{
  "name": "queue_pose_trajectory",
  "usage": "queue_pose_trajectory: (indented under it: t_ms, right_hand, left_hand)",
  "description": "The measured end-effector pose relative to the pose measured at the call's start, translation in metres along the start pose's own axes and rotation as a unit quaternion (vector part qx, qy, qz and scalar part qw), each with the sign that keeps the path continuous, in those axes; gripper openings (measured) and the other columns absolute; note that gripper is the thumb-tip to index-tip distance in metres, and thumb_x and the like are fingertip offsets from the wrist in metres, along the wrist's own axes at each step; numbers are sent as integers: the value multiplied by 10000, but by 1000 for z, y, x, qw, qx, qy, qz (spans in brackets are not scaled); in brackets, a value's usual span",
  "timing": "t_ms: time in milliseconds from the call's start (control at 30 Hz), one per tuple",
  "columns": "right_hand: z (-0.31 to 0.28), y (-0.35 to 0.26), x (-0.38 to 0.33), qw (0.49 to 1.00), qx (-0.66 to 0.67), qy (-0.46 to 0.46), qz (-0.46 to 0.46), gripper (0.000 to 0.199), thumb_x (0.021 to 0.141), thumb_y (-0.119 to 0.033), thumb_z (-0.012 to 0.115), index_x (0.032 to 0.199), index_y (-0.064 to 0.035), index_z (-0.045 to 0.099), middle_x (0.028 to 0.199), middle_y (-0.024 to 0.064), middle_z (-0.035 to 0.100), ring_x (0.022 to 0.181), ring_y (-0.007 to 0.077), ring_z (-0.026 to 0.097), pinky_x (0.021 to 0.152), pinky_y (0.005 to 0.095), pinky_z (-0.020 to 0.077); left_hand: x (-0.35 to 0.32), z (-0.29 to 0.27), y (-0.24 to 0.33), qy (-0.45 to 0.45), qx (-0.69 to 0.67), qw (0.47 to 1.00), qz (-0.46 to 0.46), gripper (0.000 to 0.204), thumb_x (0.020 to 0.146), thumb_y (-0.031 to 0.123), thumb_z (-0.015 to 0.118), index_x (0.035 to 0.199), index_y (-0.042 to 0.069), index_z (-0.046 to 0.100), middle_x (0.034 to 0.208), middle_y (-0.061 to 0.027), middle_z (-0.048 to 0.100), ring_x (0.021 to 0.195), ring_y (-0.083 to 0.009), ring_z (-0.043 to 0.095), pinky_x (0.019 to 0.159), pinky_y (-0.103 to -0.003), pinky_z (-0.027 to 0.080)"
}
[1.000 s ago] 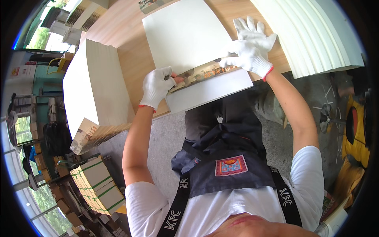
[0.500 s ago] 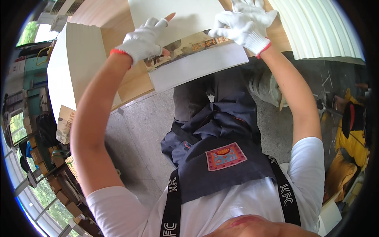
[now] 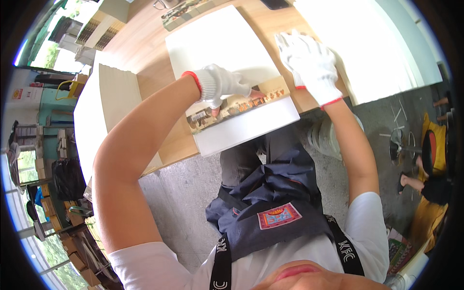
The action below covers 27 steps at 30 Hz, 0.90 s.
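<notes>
My left hand wears a white knit glove with a red cuff; its thumb and a finger poke out bare. The fingers are spread over a printed tan strip, touching it. That strip lies across a large white sheet, whose near part overhangs the table edge. My right hand, also gloved, lies with fingers outstretched at the right of the sheet, on or against a second white glove with its own red cuff. Whether it grips that glove I cannot tell.
A tall white paper stack stands at left, a large pale stack at right. Farther back are printed pieces, a dark phone, a metal mug and bundles. Another person shows at far right.
My left hand has moved right along the strip, from its left end toward the middle. My right hand has come off the strip to the table at the right. The view has shifted.
</notes>
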State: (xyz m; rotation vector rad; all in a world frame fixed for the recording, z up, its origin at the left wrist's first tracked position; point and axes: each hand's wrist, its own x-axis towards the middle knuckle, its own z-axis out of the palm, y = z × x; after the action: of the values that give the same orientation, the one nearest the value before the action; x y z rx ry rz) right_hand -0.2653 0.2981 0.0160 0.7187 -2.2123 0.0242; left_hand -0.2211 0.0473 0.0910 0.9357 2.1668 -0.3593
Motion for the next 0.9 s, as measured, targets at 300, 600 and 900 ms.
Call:
queue_pose_trajectory:
  t_ms: [300, 600, 900]
  right_hand:
    - [-63, 5, -11, 931, 313, -21, -186, 256, 755, -116, 712, 1009, -147, 701, 901, 8, 635, 820, 205, 643, 709, 339, 509]
    - [-28, -154, 0, 874, 402, -168, -214, 98, 777, -152, 658, 872, -130, 667, 781, 32, 594, 685, 218, 616, 619, 366, 497]
    - [-44, -74, 4, 844, 331, -388, -169, 205, 766, -116, 728, 971, -108, 721, 954, 72, 681, 816, 255, 646, 763, 394, 513]
  left_hand:
    - [8, -5, 0, -42, -1, 999, 13, 1215, 583, 134, 926, 1537, 462, 249, 1431, -20, 491, 1198, -307, 588, 932, -437, 537]
    - [17, -5, -2, -16, -61, 998, 18, 873, 795, 148, 765, 1531, 320, 328, 1381, -77, 557, 1073, -328, 669, 898, -480, 556]
    - [12, 1, -7, -3, -64, 998, -1, 718, 924, 371, 553, 1567, 265, 252, 1326, -115, 618, 1044, -307, 681, 810, -434, 581]
